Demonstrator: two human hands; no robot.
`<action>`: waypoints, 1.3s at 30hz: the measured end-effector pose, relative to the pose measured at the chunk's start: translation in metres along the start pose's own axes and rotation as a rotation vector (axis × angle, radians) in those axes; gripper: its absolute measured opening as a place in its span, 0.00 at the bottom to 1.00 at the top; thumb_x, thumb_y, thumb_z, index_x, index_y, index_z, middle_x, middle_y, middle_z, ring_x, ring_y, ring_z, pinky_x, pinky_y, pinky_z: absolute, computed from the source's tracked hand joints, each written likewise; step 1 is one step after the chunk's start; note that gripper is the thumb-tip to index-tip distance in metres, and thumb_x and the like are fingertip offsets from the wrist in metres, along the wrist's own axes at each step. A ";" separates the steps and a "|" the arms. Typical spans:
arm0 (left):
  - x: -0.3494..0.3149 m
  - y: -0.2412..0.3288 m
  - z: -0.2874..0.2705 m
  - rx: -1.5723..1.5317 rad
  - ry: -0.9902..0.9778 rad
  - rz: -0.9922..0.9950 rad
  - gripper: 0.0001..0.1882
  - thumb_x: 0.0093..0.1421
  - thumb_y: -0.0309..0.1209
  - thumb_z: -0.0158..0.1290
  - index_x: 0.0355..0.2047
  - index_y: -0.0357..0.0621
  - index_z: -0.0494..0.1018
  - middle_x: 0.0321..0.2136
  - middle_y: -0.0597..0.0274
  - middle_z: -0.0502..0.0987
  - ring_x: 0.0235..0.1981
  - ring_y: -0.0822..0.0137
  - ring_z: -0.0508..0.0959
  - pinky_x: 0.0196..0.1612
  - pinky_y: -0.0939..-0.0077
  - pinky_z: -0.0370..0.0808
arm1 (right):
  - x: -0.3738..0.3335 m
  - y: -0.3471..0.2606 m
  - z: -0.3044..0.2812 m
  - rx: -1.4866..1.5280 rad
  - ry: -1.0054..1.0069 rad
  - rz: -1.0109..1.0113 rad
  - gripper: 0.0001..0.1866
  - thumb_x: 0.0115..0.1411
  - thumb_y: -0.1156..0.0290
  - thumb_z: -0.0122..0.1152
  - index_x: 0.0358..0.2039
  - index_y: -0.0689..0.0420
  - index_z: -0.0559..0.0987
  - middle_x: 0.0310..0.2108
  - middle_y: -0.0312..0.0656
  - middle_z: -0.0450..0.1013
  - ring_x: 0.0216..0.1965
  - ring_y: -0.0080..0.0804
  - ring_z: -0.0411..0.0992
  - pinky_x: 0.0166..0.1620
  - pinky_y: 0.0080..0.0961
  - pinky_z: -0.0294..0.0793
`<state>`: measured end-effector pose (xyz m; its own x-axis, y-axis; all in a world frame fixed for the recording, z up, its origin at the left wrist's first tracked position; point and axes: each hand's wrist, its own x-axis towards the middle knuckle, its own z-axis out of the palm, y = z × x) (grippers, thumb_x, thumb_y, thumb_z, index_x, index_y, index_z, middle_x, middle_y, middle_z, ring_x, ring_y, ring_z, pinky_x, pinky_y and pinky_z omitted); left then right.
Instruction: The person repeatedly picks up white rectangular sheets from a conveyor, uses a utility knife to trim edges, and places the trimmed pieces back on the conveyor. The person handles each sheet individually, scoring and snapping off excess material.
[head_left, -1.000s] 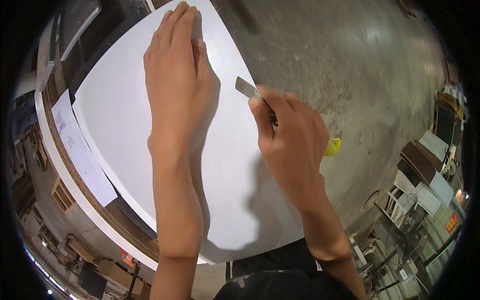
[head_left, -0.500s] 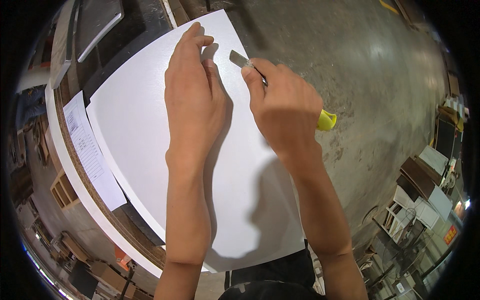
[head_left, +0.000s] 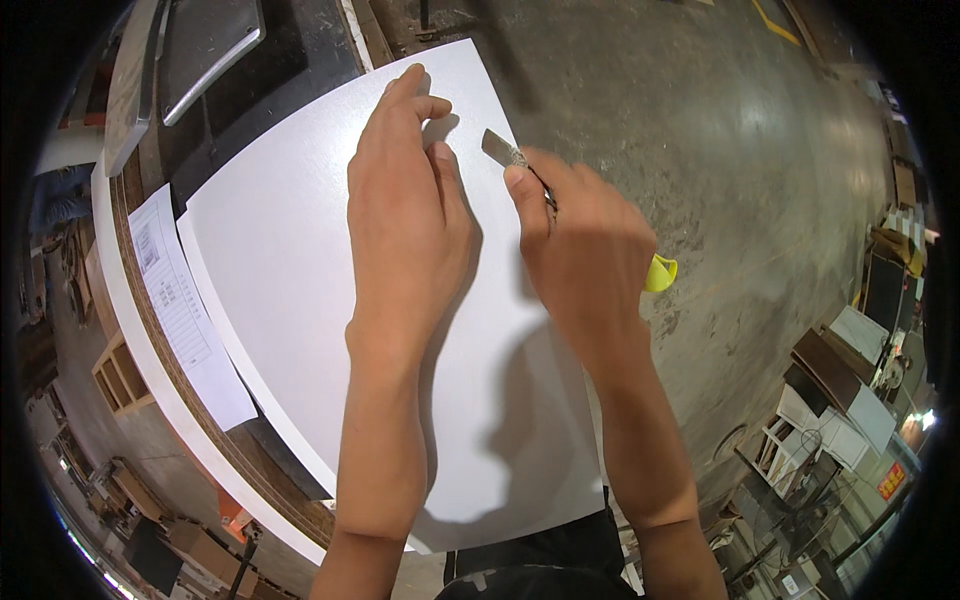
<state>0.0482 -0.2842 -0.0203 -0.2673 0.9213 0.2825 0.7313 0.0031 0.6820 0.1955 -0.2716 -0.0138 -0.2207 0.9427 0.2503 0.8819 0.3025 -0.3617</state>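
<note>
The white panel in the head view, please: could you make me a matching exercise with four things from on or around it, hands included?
Things:
1. left hand
2. right hand
3. printed sheet
4. yellow piece

Places or states:
A. alongside the left edge of the white panel
B. over the panel, grasping no tool
C. poking out past the outer side of the hand with the tool
D. gripping a bladed tool

Pairs: 1-B, 2-D, 3-A, 4-C.

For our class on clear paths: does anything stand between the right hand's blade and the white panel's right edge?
Nothing visible does. The right hand holds the blade at the edge of the white panel; the left hand is farther left.
</note>
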 end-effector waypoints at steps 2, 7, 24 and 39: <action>0.001 -0.001 0.000 -0.002 0.001 0.003 0.18 0.74 0.23 0.45 0.62 0.36 0.70 0.63 0.48 0.75 0.57 0.47 0.81 0.61 0.54 0.75 | 0.007 -0.001 0.005 -0.017 0.031 -0.016 0.11 0.69 0.60 0.66 0.43 0.51 0.88 0.26 0.40 0.77 0.28 0.44 0.77 0.33 0.39 0.76; 0.000 -0.001 0.001 -0.011 0.012 0.011 0.15 0.74 0.23 0.46 0.58 0.36 0.71 0.65 0.47 0.74 0.59 0.45 0.79 0.62 0.54 0.74 | 0.016 0.000 0.010 -0.031 0.075 -0.044 0.10 0.69 0.60 0.66 0.43 0.50 0.88 0.26 0.39 0.77 0.28 0.43 0.77 0.32 0.39 0.76; 0.002 -0.003 -0.001 -0.026 0.009 0.029 0.11 0.74 0.23 0.47 0.53 0.33 0.72 0.66 0.43 0.72 0.57 0.43 0.79 0.62 0.53 0.74 | 0.020 -0.005 0.012 0.056 0.062 0.045 0.12 0.67 0.57 0.67 0.40 0.50 0.89 0.26 0.42 0.78 0.29 0.47 0.79 0.36 0.43 0.76; 0.004 0.002 -0.003 -0.106 -0.012 0.007 0.08 0.69 0.18 0.49 0.47 0.33 0.70 0.66 0.29 0.70 0.66 0.33 0.71 0.65 0.46 0.69 | 0.048 -0.010 0.025 0.038 0.105 0.018 0.12 0.69 0.57 0.63 0.38 0.49 0.88 0.24 0.43 0.77 0.27 0.47 0.78 0.31 0.43 0.75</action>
<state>0.0468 -0.2812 -0.0156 -0.2546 0.9257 0.2796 0.6627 -0.0436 0.7476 0.1658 -0.2257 -0.0204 -0.1580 0.9287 0.3354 0.8686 0.2923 -0.4002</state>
